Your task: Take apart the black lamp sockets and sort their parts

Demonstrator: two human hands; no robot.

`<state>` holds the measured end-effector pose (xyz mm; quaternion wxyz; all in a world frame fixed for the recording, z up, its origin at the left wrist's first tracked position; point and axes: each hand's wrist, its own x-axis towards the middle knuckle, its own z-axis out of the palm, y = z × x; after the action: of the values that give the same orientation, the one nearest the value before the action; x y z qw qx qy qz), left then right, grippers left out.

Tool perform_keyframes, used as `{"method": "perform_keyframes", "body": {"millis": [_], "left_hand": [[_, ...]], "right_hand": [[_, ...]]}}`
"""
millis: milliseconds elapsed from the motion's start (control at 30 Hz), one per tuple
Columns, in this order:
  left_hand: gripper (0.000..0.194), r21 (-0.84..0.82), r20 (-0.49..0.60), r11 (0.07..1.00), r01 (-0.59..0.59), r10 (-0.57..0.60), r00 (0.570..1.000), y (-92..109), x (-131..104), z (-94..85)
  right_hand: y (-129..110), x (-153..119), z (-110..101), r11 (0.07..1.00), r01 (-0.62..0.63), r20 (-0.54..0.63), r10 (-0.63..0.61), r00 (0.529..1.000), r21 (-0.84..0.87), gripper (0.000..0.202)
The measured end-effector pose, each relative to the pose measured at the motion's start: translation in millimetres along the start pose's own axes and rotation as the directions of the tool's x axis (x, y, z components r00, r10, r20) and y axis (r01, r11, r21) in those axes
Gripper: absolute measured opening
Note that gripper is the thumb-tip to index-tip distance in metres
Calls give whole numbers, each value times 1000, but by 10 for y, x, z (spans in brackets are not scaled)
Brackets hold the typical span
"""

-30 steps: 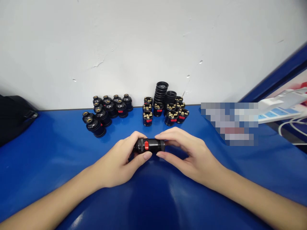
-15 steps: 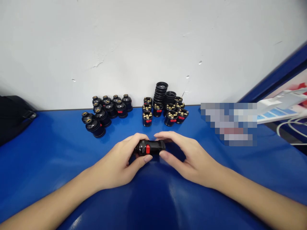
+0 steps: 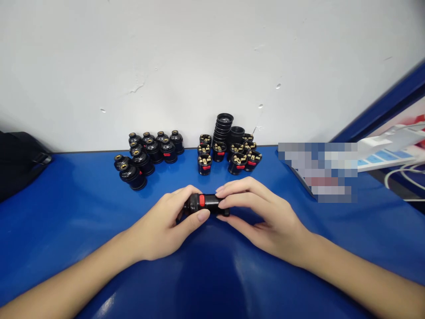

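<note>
Both hands grip one black lamp socket with a red switch, held lying sideways just above the blue table. My left hand pinches its left, capped end between thumb and fingers. My right hand wraps fingers over its right, threaded end, thumb underneath. The socket's right part is mostly hidden by my right fingers.
At the back by the white wall stand a cluster of finished black sockets, a group of socket inner parts with brass contacts and red switches, and a stack of black threaded shells. A black bag lies far left; white cables far right.
My right fingers have shifted further over the socket's right end, covering more of it. The red switch has turned slightly upward. The left hand has barely moved.
</note>
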<state>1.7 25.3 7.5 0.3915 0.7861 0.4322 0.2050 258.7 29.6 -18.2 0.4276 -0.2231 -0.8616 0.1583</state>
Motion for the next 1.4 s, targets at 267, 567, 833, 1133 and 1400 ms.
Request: {"method": "perform_keyframes", "body": {"millis": [267,567,833,1133,1400], "left_hand": [[27,-15,-1,1000,-8,8,1000,-11,-20,16],[29,-51,3,998,36,-35,999,-12,-28,10],[38,-128,-5,989,73,-74,997,-47,-28,-3],[33,-98,20,993,72,-70,997,-13,-33,-2],[29,-83,39,994,67,-64,997,-1,-32,-17]], "right_hand": [[11,20,1,1000,-16,2,16,1000,-3,40],[41,42,-21,994,-106,-25,107,994,38,36],[28,61,-101,987,-121,-106,110,988,-102,39],[41,192,-323,953,-213,-130,188,973,-215,41],[379,565,-714,840,-231,-155,176,972,-491,5]]}}
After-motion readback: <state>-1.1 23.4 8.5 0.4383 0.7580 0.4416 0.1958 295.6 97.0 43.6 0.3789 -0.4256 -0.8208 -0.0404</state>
